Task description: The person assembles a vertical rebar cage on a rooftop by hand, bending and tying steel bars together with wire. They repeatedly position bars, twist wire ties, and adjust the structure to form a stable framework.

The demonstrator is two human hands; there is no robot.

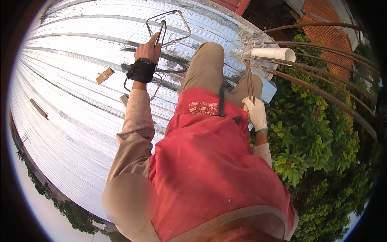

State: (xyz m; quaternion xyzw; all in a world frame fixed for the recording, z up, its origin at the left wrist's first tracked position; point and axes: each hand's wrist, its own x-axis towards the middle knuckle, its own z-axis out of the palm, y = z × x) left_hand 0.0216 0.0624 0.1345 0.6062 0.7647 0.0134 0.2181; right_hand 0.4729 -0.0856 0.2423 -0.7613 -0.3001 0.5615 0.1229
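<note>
My left hand (148,51), bare with a black wrap at the wrist, reaches forward over the ribbed metal sheet. Its fingers close round a thin bent steel rod that looks like a rebar stirrup (163,31). A squarish rod loop (188,27) lies just beyond those fingers, and part of another curved rod (160,86) shows beside the wrist. On the right, beside my knee, my right hand (255,113) wears a white knit glove. It grips the long brown handles of a pair of pincers (250,78), whose head points away toward the bar ends by the sheet's edge.
Ribbed shiny metal decking (80,133) spreads left and ahead. A small wood block (105,75) and a short strip (39,109) lie on it. A white pipe (268,53) and several long rusty bars (322,90) jut past the right edge, above leafy branches (306,137).
</note>
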